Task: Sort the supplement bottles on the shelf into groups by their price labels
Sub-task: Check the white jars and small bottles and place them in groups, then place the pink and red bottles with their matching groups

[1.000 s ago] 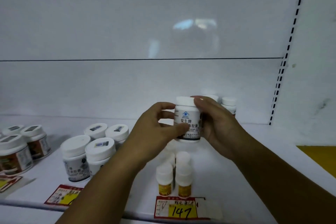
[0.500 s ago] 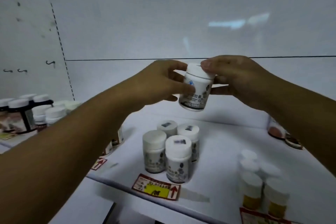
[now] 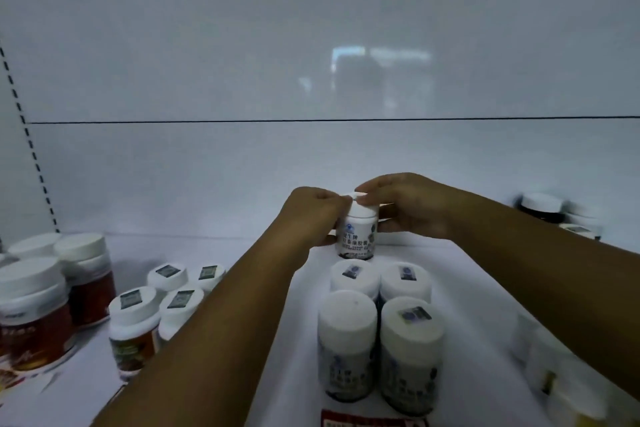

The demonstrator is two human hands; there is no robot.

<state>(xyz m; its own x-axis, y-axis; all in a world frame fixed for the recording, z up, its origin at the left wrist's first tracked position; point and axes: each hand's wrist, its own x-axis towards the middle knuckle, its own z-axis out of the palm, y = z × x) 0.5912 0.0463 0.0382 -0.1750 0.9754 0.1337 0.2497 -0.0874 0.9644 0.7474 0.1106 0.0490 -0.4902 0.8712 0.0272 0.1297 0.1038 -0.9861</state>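
A white supplement bottle (image 3: 356,236) with blue and dark label print stands upright on the white shelf (image 3: 464,288), just behind a group of several matching white-capped bottles (image 3: 381,333). My left hand (image 3: 311,215) holds its left side and cap. My right hand (image 3: 405,208) grips the cap and right side from above. A red price label (image 3: 367,421) lies at the shelf's front edge below that group.
At the left stand brown-labelled jars (image 3: 34,315) and smaller white-capped bottles (image 3: 162,302) with stickers on their lids. Blurred small bottles (image 3: 554,378) sit at the right front, and dark jars (image 3: 543,208) at the back right. The shelf's white back wall rises behind.
The bottle has come down from mid-air to the shelf behind the matching group, both hands still on it. The view has swung, so that group now lies right of centre.
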